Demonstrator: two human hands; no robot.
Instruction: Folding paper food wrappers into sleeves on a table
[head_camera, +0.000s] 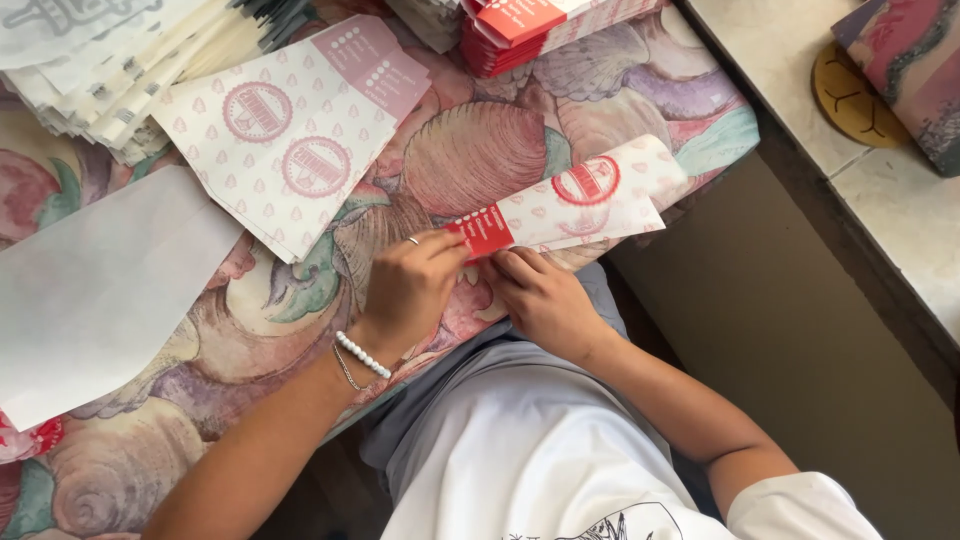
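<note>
- The table (470, 150) fills the left and middle, covered by a cloth printed with big shells in pink, purple and green.
- A pale stone counter (790, 60) runs along the far right, well apart from the hands; a round brown coaster (850, 95) lies on it.
- A plain white sheet (90, 280) lies flat at the left, near the table's edge.
- A heap of white papers (110, 70) sits at the far left.
- A flat printed bag (290, 140), white with pink drops and two round red marks, lies just right of that heap, its near corner over the cloth.
- A red-and-white stack (530, 25) of finished pieces rests at the far middle edge.
- The folded bag (590, 200), a narrow white strip with a red round mark and a red end, lies slanted on the cloth right of the middle, its red end touching both hands.
- The left hand (410, 285), with a ring and a bead bracelet, pinches the red end between thumb and fingertips.
- The right hand (545, 295) lies just beside it, fingers curled, tips pressing the strip's near edge by the red end.
</note>
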